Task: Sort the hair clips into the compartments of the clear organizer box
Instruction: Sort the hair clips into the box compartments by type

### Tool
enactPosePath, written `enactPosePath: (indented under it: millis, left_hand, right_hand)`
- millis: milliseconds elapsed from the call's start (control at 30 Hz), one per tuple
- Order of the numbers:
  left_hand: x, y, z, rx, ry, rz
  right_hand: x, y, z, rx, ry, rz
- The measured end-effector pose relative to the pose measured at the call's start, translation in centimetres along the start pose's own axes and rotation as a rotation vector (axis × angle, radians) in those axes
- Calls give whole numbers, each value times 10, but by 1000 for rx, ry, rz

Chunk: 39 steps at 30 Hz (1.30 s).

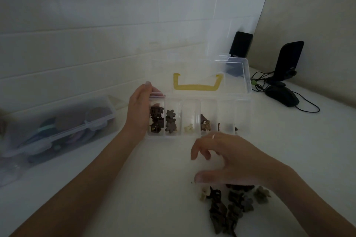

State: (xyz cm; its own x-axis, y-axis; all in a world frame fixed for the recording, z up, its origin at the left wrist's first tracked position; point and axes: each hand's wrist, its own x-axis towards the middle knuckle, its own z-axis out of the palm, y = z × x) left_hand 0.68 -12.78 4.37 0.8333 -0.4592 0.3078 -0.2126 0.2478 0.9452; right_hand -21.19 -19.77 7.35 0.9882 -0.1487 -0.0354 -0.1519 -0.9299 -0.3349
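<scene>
We count six compartments in one organizer box (198, 136); our left hand (139, 109) grips its end, right hand (227, 159) hovers, fingers apart, above the loose hair clips (229, 206).

Bare desk (154, 179) lies between organizer box (198, 117) and loose hair clip pile (229, 204). Raised lid (202, 75) blocks the box's far side. Left hand (139, 109) occupies its left end; storage container (57, 123) stands farther left.
</scene>
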Motion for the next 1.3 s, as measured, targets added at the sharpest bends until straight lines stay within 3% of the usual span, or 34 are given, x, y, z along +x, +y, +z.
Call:
enactPosePath:
  millis: [100,233,500,1000,1067,1167,1233,1300]
  left_hand:
    - [2,-1,-1,-21,-3,-35]
    - [4,-5,-1,-58,-14,-62]
    - [4,-5,-2,-70,-21,-51]
    - [0,-2,0,-97,-11,13]
    - [1,-2,0,-86,-9,15]
    - [-1,-2,1,-86,14,20]
    - [-4,0,2,-86,33,37]
    - [-5,0,3,-80,49,38]
  right_hand:
    - [-8,8,1,10,41,-113]
    - [-29,13,14,17,-55,-133]
    - [-53,12,38,-135,-6,-168]
    - [-8,14,44,-266,355,-137]
    - [-21,19,44,-205,486,-85]
    - [-42,28,46,-65,699,176]
    - [-47,34,50,-7,720,361]
    - [-43,37,54,58,635,456]
